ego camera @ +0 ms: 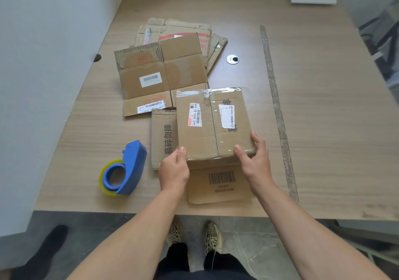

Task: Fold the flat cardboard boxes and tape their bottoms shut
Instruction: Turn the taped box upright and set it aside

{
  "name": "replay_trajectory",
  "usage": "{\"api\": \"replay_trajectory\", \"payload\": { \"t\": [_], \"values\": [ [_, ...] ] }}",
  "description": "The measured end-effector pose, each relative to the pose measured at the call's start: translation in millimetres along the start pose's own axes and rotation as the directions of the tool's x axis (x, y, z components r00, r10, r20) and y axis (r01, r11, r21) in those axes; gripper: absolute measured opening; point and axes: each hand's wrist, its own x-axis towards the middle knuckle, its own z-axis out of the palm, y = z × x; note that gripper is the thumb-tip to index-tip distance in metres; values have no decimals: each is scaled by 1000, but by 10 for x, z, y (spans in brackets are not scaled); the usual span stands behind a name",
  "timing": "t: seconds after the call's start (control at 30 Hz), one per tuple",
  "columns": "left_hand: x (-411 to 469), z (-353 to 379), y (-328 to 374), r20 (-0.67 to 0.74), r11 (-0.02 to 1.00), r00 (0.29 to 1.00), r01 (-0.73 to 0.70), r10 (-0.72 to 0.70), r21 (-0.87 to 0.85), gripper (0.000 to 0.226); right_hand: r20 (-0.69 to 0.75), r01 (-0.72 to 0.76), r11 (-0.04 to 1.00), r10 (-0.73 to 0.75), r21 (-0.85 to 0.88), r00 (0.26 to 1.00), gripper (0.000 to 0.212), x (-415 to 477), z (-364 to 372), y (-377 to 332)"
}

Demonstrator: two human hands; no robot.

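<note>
A person stands at a wooden desk (pixel 313 111), seen from above through a head-worn camera. Both bare hands hold a cardboard box (pixel 212 124) at its near edge, in the middle of the desk just ahead of the body. The left hand (pixel 173 168) grips the near left corner, thumb on top and fingers curled underneath. The right hand (pixel 255 159) grips the near right corner the same way, thumb on top, fingers (pixel 257 139) wrapped round the side. The upturned face carries shipping labels and shiny clear tape along its centre seam and far edge, so this looks like a bottom already closed, though whether the seam is fully sealed is hard to tell. Loose flaps spread flat on the desk at its left and near sides.

A blue tape dispenser (pixel 125 169) with a clear roll lies on the desk, near the left hand but apart from it. Flat cardboard boxes (pixel 164 72) wait in a stack further back.

To do this step well, press the two flaps tightly together so no gap shows, keep the box square, and hold it steady with one hand while the other fetches the dispenser.
</note>
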Motion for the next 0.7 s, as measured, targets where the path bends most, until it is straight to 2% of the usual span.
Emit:
{"api": "replay_trajectory", "payload": {
  "t": [0.1, 0.17, 0.27, 0.37, 0.4, 0.47, 0.53, 0.6, 0.7],
  "values": [
    [48, -25, -66, -1, 1000, 1000, 20, -20, -12, 46, 23, -24, 987, 20, 158, 1000, 50, 20, -22, 33],
    [67, -31, -83, 18, 993, 998, 67, -65, -98, 46, 32, -65, 965, 59, 254, 998, 43, 24, -32, 35],
    [78, -58, -93, 138, 955, 981, 166, -135, -246, 47, 76, -158, 928, 140, 338, 987, 41, 56, -82, 31],
    [-4, -100, -124, 238, 991, 971, 50, -19, -126, 56, 135, -219, 933, 187, 284, 973, 55, 71, -145, 78],
    [-45, -86, -125, 256, 997, 967, 4, 16, -75, 59, 123, -206, 951, 181, 232, 976, 54, 64, -139, 86],
    [-112, -19, -115, 208, 999, 978, -19, 25, -33, 61, 48, -148, 981, 143, 128, 989, 46, 21, -79, 84],
    [-170, 63, -63, 110, 998, 994, 12, -5, -62, 57, -74, -132, 989, 136, 67, 988, 44, -19, 8, 53],
    [-208, 123, -8, 35, 996, 999, 38, -35, -81, 53, -177, -168, 984, 176, 56, 968, 42, -34, 64, 11],
    [-197, 156, 59, -31, 996, 998, 60, -62, -64, 48, -229, -225, 973, 232, 57, 945, 41, -36, 84, -39]
  ]
}}
